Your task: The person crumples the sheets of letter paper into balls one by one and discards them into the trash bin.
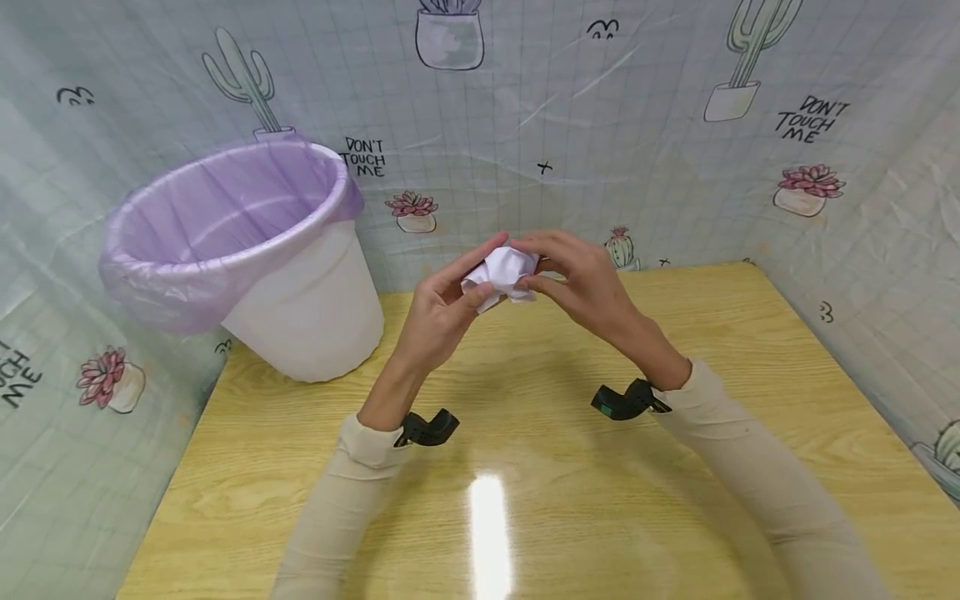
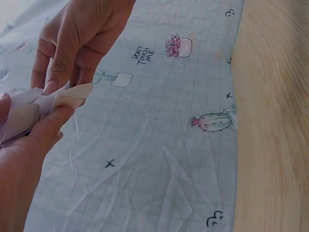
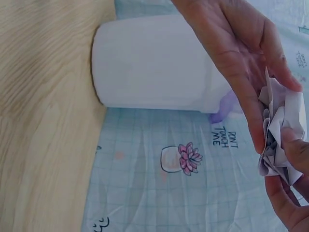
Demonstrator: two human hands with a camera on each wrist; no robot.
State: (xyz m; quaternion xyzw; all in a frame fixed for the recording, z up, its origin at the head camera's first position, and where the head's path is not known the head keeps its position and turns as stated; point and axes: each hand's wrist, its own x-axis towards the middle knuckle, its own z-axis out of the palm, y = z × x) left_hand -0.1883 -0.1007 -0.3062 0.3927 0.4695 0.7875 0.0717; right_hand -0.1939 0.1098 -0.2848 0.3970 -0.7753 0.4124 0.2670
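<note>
A crumpled sheet of white paper (image 1: 506,268) is held between both hands, raised above the table. On its left side my left hand (image 1: 437,317) grips it, thumb on the near face and fingers behind. From the right, my right hand (image 1: 588,279) pinches the paper between thumb and fingers. Many folds and creases show on the paper (image 3: 280,128) in the right wrist view. The left wrist view shows only part of the paper (image 2: 46,108), cut off by the frame's left edge.
A white bin (image 1: 315,300) with a purple liner bag (image 1: 225,200) over its rim stands at the table's back left. The wooden table (image 1: 570,500) spreads below the hands. A printed curtain (image 1: 510,133) hangs behind and along the sides.
</note>
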